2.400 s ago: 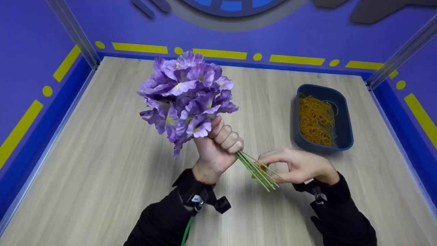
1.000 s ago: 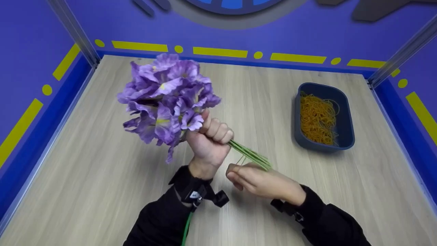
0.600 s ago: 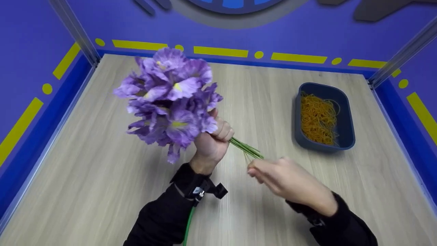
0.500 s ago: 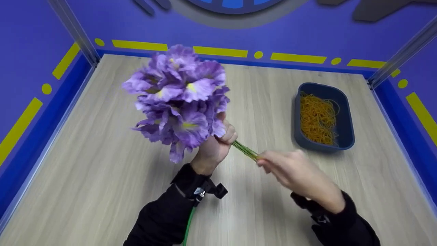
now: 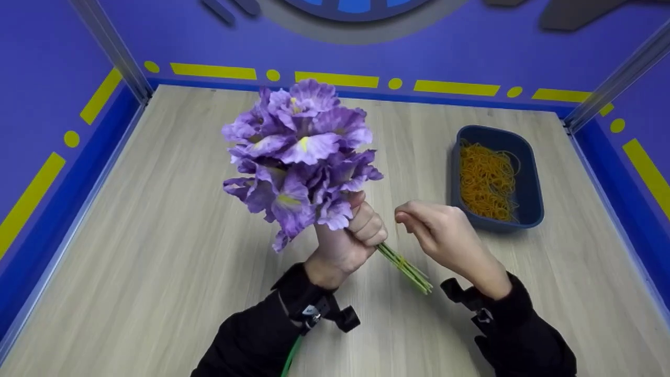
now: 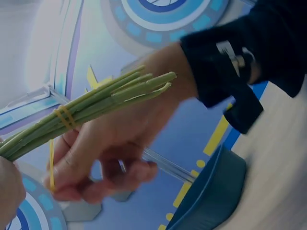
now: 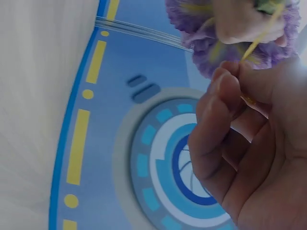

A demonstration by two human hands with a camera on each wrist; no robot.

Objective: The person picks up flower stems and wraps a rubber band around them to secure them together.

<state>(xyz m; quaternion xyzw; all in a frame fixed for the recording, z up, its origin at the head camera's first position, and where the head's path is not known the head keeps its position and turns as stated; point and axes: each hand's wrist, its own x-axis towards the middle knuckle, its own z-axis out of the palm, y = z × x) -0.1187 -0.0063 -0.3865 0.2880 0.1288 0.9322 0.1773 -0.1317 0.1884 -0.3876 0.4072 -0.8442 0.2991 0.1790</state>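
My left hand [image 5: 345, 241] grips a bunch of purple artificial flowers [image 5: 298, 157] by the upper stems, blossoms tilted up and left. The green stems [image 5: 408, 269] stick out below that fist, toward the lower right. A yellow rubber band [image 6: 65, 117] is wound around them, as the left wrist view shows. My right hand [image 5: 453, 238], above and right of the stem ends, pinches a stretched part of the band between thumb and fingertips. That taut strand [image 7: 261, 34] runs from the fingertips toward the stems in the right wrist view. Petals hide part of my left thumb.
A dark blue box [image 5: 534, 217] stands on the right, just behind my right hand, with a tangled heap of yellow rubber bands [image 5: 487, 180] inside. The wooden tabletop [image 5: 157, 235] is enclosed by blue-purple panels [image 5: 335, 57] at the back and sides.
The right hand went from below the stems to their ends, then pulled away up and right, still holding the band. Wraps now show around the stems. The bunch shifted left, then back right.
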